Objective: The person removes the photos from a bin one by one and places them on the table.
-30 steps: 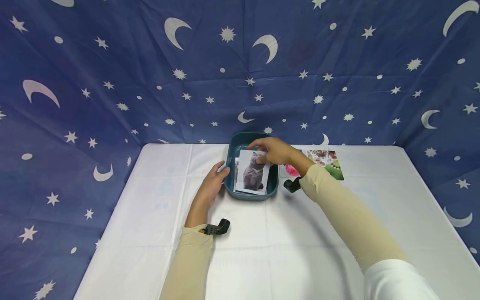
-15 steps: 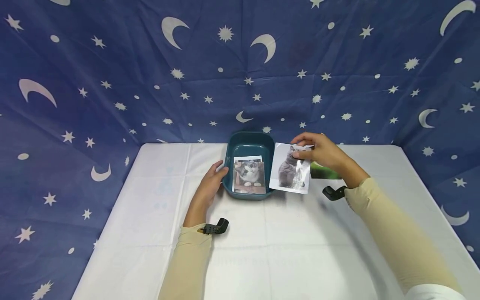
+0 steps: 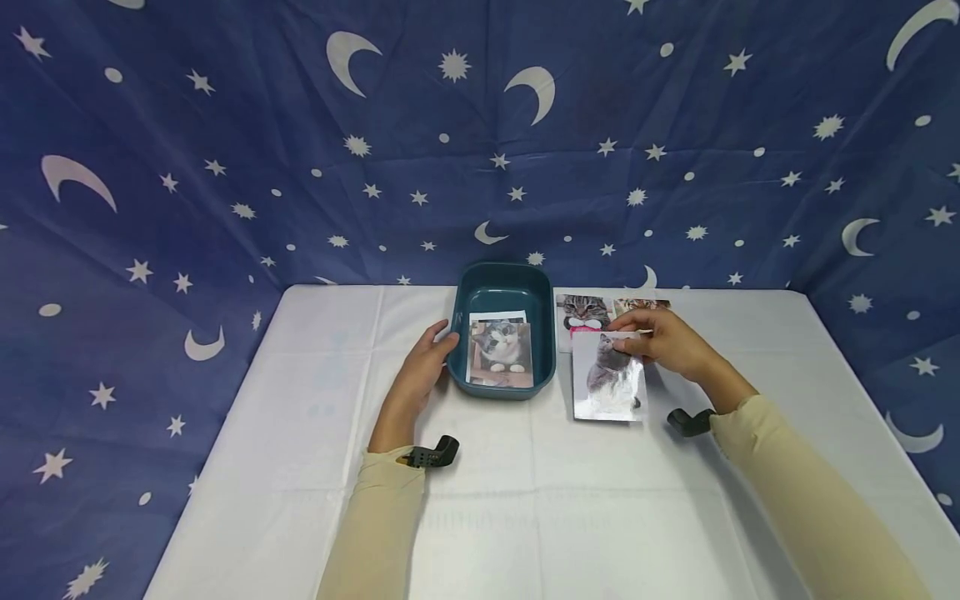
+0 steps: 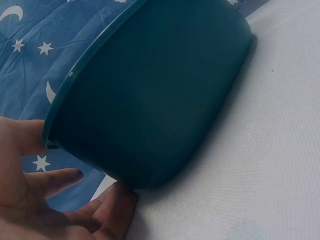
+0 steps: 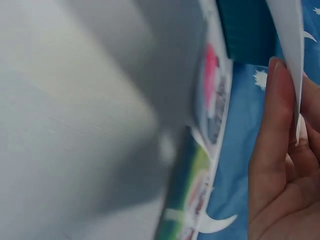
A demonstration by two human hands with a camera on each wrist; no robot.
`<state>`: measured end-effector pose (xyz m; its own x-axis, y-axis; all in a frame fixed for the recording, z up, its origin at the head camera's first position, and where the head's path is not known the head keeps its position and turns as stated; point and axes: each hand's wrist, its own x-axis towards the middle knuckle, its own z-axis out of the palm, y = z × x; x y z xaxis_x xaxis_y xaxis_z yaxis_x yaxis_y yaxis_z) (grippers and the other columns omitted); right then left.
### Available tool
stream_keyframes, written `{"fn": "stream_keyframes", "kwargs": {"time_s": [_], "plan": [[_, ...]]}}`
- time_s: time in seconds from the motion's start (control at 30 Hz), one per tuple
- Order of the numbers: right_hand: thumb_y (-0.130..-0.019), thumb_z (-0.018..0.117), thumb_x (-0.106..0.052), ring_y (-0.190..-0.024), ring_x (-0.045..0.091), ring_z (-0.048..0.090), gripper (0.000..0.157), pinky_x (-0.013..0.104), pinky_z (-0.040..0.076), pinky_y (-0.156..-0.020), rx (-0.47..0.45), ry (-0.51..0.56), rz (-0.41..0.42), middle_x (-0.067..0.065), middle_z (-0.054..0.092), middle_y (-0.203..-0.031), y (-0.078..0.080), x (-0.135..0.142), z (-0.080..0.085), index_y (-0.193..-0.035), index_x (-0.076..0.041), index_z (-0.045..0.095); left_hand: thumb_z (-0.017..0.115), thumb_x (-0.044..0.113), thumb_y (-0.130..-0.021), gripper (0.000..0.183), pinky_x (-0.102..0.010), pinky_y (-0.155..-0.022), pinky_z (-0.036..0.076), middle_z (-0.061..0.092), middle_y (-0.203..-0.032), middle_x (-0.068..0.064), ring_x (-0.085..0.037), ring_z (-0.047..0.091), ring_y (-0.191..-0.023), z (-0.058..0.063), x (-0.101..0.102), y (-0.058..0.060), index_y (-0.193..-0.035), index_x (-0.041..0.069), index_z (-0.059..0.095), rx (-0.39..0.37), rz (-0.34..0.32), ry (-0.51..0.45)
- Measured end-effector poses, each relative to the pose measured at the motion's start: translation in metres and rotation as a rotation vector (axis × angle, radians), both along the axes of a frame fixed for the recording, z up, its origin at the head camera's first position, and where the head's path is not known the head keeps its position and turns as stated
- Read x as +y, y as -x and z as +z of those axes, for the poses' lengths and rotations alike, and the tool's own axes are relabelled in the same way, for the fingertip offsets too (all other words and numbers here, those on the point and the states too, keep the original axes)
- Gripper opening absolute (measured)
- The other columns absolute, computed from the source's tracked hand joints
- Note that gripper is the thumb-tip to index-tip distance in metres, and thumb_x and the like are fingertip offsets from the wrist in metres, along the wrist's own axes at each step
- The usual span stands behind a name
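Your right hand (image 3: 670,340) is pinching the cat photo (image 3: 603,385) just right of the bin (image 3: 498,295) your left hand (image 3: 420,371) is touching, grip unclear.

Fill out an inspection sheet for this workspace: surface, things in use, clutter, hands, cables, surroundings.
Surface: table covered in white, with faint creases.
Things in use: teal bin holding a cat card on top of at least one other; gray cat card held outside the bin; tabby card beside the bin, partly covered in the head view; another card next to that, mostly hidden there.
Clutter: nothing seen.
Hands: left hand holds the bin's side, thumb at its rim; right hand pinches the gray cat card near its upper corner.
Cables: nothing seen.
Surroundings: blue backdrop with white moons and stars.
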<state>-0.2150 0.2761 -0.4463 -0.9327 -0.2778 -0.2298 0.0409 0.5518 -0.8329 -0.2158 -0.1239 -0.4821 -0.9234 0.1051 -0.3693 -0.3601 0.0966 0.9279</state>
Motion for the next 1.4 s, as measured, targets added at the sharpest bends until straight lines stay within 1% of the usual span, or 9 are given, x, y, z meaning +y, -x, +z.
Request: {"fn": "stream_keyframes", "kwargs": {"time_s": [0.17, 0.33, 0.43, 0.57, 0.67, 0.87, 1.0, 1.17, 1.4], "plan": [[-0.093, 0.077, -0.018, -0.076, 0.019, 0.057, 0.025, 0.033, 0.055, -0.063, 0.014, -0.078, -0.039, 0.014, 0.068, -0.105, -0.004, -0.009, -0.012, -0.116, -0.010, 0.072, 0.053, 0.037, -0.106, 0.060, -0.048, -0.123, 0.032, 0.051, -0.152, -0.011, -0.029, 0.044, -0.146, -0.001, 0.000, 0.000, -0.160, 0.022, 0.034, -0.007, 0.003, -0.012], [-0.087, 0.083, -0.022, -0.073, 0.023, 0.059, 0.026, 0.034, 0.056, -0.060, 0.058, -0.117, -0.064, 0.010, 0.069, -0.103, -0.004, -0.013, -0.027, -0.110, -0.014, 0.073, 0.053, 0.036, -0.106, 0.060, -0.049, -0.123, 0.031, 0.051, -0.152, -0.011, -0.030, 0.043, -0.147, -0.001, 0.000, 0.000, -0.160, 0.022, 0.033, 0.000, -0.001, -0.013], [-0.085, 0.084, -0.021, -0.066, 0.021, 0.058, 0.025, 0.033, 0.054, -0.055, 0.115, -0.148, -0.044, 0.010, 0.069, -0.098, -0.006, -0.018, -0.030, -0.106, -0.013, 0.074, 0.053, 0.037, -0.106, 0.060, -0.048, -0.123, 0.031, 0.051, -0.152, -0.011, -0.029, 0.044, -0.147, 0.000, 0.000, -0.001, -0.160, 0.022, 0.033, 0.000, -0.001, -0.011], [-0.083, 0.087, -0.025, -0.062, 0.018, 0.056, 0.023, 0.031, 0.051, -0.054, 0.197, -0.254, -0.034, 0.005, 0.070, -0.092, -0.007, -0.022, -0.033, -0.100, -0.016, 0.075, 0.053, 0.037, -0.106, 0.061, -0.048, -0.123, 0.031, 0.051, -0.152, -0.012, -0.029, 0.043, -0.147, 0.000, 0.000, 0.000, -0.160, 0.021, 0.033, 0.005, -0.007, -0.006], [-0.082, 0.088, -0.027, -0.064, 0.017, 0.055, 0.023, 0.031, 0.048, -0.057, 0.226, -0.325, -0.042, 0.003, 0.071, -0.090, -0.006, -0.024, -0.034, -0.099, -0.017, 0.075, 0.053, 0.037, -0.106, 0.060, -0.048, -0.124, 0.030, 0.050, -0.153, -0.011, -0.029, 0.043, -0.147, 0.000, 0.000, 0.000, -0.160, 0.021, 0.033, 0.005, -0.008, -0.006], [-0.082, 0.087, -0.029, -0.071, 0.018, 0.055, 0.026, 0.032, 0.045, -0.063, 0.242, -0.386, -0.039, 0.003, 0.071, -0.089, -0.006, -0.026, -0.033, -0.099, -0.014, 0.075, 0.054, 0.038, -0.105, 0.060, -0.048, -0.124, 0.031, 0.049, -0.154, -0.008, -0.028, 0.042, -0.148, 0.000, -0.001, 0.000, -0.160, 0.024, 0.034, -0.007, -0.003, -0.001], [-0.082, 0.087, -0.030, -0.070, 0.017, 0.058, 0.027, 0.032, 0.049, -0.063, 0.226, -0.396, -0.053, 0.004, 0.071, -0.088, -0.007, -0.026, -0.031, -0.099, -0.013, 0.074, 0.054, 0.038, -0.105, 0.060, -0.048, -0.123, 0.031, 0.050, -0.153, -0.009, -0.028, 0.043, -0.147, 0.000, -0.002, 0.000, -0.160, 0.023, 0.033, -0.004, -0.006, -0.001], [-0.084, 0.086, -0.025, -0.062, 0.016, 0.063, 0.028, 0.030, 0.056, -0.055, 0.140, -0.331, -0.087, 0.008, 0.068, -0.090, -0.008, -0.022, -0.028, -0.101, -0.008, 0.071, 0.054, 0.038, -0.105, 0.060, -0.048, -0.124, 0.031, 0.049, -0.153, -0.009, -0.028, 0.043, -0.147, -0.001, -0.002, 0.000, -0.160, 0.022, 0.033, -0.007, -0.006, 0.002], [-0.084, 0.086, -0.021, -0.061, 0.016, 0.064, 0.027, 0.030, 0.056, -0.052, 0.184, -0.330, -0.090, 0.008, 0.069, -0.087, -0.009, -0.016, -0.023, -0.100, -0.005, 0.071, 0.054, 0.038, -0.105, 0.061, -0.048, -0.124, 0.031, 0.048, -0.155, -0.009, -0.030, 0.043, -0.147, -0.001, -0.002, 0.001, -0.160, 0.022, 0.033, -0.012, -0.004, 0.002]]}}
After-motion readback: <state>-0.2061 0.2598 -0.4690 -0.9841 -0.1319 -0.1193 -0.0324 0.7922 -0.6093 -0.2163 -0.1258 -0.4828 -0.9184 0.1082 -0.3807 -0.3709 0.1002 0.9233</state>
